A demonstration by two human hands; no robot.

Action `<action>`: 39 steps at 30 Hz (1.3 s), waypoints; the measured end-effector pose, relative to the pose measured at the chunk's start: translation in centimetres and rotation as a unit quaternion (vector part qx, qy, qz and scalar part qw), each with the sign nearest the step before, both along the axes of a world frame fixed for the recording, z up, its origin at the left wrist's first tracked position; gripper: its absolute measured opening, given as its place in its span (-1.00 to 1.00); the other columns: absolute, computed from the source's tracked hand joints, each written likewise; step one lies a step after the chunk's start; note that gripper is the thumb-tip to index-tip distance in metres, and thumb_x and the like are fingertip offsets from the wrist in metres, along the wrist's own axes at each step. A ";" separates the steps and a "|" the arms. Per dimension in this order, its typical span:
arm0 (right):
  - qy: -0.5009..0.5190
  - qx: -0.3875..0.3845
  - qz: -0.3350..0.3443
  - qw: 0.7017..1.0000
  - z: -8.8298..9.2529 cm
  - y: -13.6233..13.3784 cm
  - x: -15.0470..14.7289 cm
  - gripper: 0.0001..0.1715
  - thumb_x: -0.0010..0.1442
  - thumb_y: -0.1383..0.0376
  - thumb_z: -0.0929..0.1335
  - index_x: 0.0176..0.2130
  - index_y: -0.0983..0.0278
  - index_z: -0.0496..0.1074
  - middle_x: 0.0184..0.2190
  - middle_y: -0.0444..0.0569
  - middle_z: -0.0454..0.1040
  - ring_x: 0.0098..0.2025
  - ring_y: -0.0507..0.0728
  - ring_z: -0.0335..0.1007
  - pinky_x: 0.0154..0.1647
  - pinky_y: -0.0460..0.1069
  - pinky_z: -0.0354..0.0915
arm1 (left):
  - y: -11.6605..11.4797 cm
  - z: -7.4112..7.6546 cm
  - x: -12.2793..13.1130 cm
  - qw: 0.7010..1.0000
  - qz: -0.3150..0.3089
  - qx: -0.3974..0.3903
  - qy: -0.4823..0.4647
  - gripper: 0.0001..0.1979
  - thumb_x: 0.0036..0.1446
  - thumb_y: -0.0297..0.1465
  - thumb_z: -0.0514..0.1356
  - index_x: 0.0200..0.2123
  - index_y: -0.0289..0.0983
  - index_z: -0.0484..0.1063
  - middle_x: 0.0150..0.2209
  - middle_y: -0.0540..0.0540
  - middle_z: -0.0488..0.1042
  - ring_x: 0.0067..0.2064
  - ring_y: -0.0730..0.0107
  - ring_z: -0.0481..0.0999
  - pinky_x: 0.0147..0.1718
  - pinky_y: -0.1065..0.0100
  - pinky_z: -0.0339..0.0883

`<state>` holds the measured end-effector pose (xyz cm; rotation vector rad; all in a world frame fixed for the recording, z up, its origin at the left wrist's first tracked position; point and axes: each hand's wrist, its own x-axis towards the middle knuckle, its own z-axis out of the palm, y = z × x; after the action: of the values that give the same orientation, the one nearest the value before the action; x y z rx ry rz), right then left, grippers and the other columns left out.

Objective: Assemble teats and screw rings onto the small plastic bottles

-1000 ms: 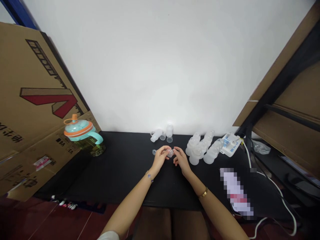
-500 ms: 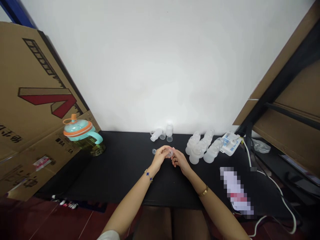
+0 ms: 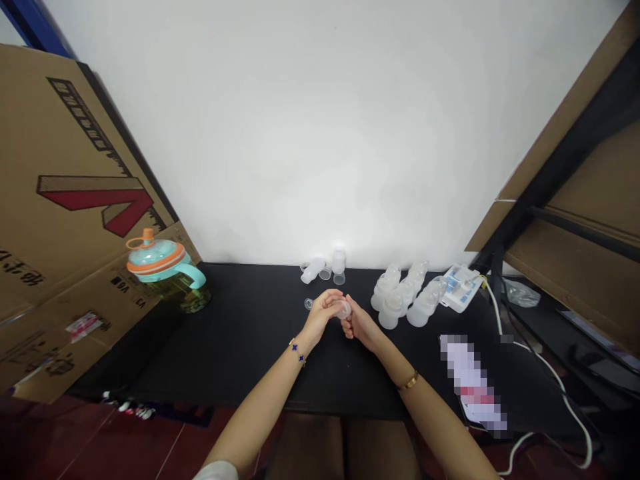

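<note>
A small clear round plastic piece [image 3: 344, 309] is between my two hands, above the middle of the black table [image 3: 240, 347]. My left hand [image 3: 320, 315] is closed around its left side, while the curled fingers of my right hand [image 3: 361, 325] grip it from the right. Fingers cover part of the piece, so its exact kind is hard to make out. Just left of my left hand lies a small clear disc-like part [image 3: 309, 303]. Beyond my hands, several clear and white plastic parts [image 3: 315, 270] lie near the wall. To the right of my right hand stand several translucent bottle-shaped pieces [image 3: 393, 310].
A pitcher [image 3: 167, 273] with a turquoise handle stands at the left beside a large cardboard box [image 3: 60, 220]. At the right are a white-and-blue packet [image 3: 461, 287], a blurred-out phone-like object [image 3: 473, 383] and a white cable [image 3: 545, 367]. A white wall [image 3: 320, 133] closes the back.
The clear round piece has shifted slightly right and turned, showing more of its round face. My right fingers have moved a little around it. The other things stay put.
</note>
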<state>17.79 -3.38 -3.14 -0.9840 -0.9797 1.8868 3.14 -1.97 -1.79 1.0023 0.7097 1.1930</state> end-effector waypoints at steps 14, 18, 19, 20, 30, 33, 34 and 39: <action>0.024 0.045 -0.039 0.998 0.3 -0.4 -0.4 -0.33 0.14 -0.30 0.37 -0.42 0.24 0.31 -0.69 -0.31 0.10 -0.67 -0.06 -0.01 -0.64 -0.12 -0.01 | 0.0 -0.2 -0.2 1.000 -0.001 -0.014 0.023 -0.62 -0.11 -0.28 0.47 -0.20 -0.27 0.53 -0.32 -0.03 0.52 -0.33 0.43 0.49 -0.36 0.44 0.32; 0.022 0.050 -0.067 0.996 0.4 -0.4 -0.5 -0.35 0.12 -0.26 0.42 -0.43 0.25 0.31 -0.68 -0.32 0.06 -0.66 -0.07 -0.02 -0.64 -0.13 -0.01 | 0.0 -0.2 -0.1 0.999 -0.007 -0.022 0.036 -0.61 -0.11 -0.22 0.48 -0.25 -0.29 0.53 -0.37 -0.03 0.51 -0.38 0.46 0.47 -0.41 0.46 0.27; 0.020 0.052 -0.072 0.996 0.4 -0.4 -0.5 -0.35 0.11 -0.26 0.42 -0.43 0.25 0.31 -0.68 -0.32 0.06 -0.66 -0.07 -0.02 -0.63 -0.13 -0.01 | 0.0 -0.1 -0.1 0.999 -0.007 -0.024 0.039 -0.60 -0.12 -0.21 0.48 -0.25 -0.29 0.53 -0.38 -0.03 0.51 -0.40 0.46 0.46 -0.43 0.46 0.26; 0.018 0.054 -0.076 0.995 0.4 -0.4 -0.5 -0.35 0.11 -0.25 0.43 -0.43 0.25 0.32 -0.68 -0.32 0.06 -0.66 -0.07 -0.02 -0.63 -0.13 -0.01 | 0.0 -0.1 -0.1 0.999 -0.007 -0.026 0.043 -0.59 -0.12 -0.19 0.49 -0.26 -0.30 0.54 -0.39 -0.03 0.51 -0.41 0.47 0.45 -0.44 0.46 0.25; -0.001 0.068 -0.110 0.992 0.5 -0.4 -0.6 -0.36 0.06 -0.23 0.47 -0.46 0.22 0.26 -0.71 -0.35 0.02 -0.67 -0.07 -0.06 -0.64 -0.11 -0.06 | 0.2 -0.5 0.1 0.998 -0.008 -0.020 0.059 -0.56 -0.13 -0.12 0.49 -0.29 -0.29 0.52 -0.41 -0.01 0.51 -0.45 0.50 0.46 -0.51 0.50 0.25; -0.006 0.074 -0.117 0.990 0.5 -0.4 -0.6 -0.34 0.04 -0.24 0.47 -0.48 0.21 0.23 -0.71 -0.35 0.02 -0.68 -0.08 -0.08 -0.64 -0.10 -0.06 | 0.2 -0.5 0.1 0.998 -0.007 -0.021 0.062 -0.55 -0.14 -0.12 0.49 -0.28 -0.29 0.53 -0.40 -0.02 0.53 -0.44 0.48 0.48 -0.52 0.50 0.27; -0.008 0.077 -0.120 0.990 0.5 -0.4 -0.6 -0.34 0.03 -0.25 0.46 -0.48 0.21 0.23 -0.71 -0.35 0.01 -0.68 -0.08 -0.08 -0.64 -0.10 -0.07 | 0.2 -0.5 0.1 0.998 -0.006 -0.022 0.062 -0.54 -0.14 -0.12 0.49 -0.27 -0.29 0.53 -0.39 -0.02 0.53 -0.43 0.47 0.49 -0.52 0.50 0.28; -0.016 0.095 -0.129 0.987 0.2 -0.3 -0.5 -0.34 0.04 -0.25 0.46 -0.49 0.22 0.24 -0.71 -0.35 0.00 -0.67 -0.08 -0.10 -0.64 -0.11 -0.09 | 0.2 -0.4 0.1 0.998 -0.007 -0.023 0.060 -0.54 -0.15 -0.13 0.50 -0.26 -0.30 0.53 -0.38 -0.03 0.54 -0.44 0.48 0.49 -0.52 0.50 0.31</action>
<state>17.27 -3.63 -2.92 -0.9792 -0.9805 1.5384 3.28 -1.75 -2.23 1.0455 0.8202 1.1073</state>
